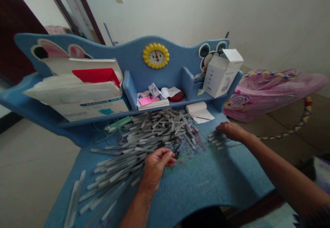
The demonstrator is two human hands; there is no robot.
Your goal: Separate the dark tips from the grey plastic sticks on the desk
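Note:
My left hand (157,168) is closed in a pinch at the front of a big heap of pens. Small black pieces (177,149), looking like pen caps, show at its fingertips; whether all of them are gripped is unclear. The heaped pens (157,125) have whitish clear barrels and some dark parts. More pens (116,173) fan out to the left of this hand. On the right side of the desk, my right hand (230,130) is bent down with its fingers together over a small row of pens (219,141). What its fingertips hold is hidden.
The blue desk (201,183) has a raised shelf with papers (85,94), a yellow clock (156,55) and a white box (221,73). A notepad (199,113) lies below the shelf. A pink cloth-covered item (273,94) and a hoop (305,118) are at right.

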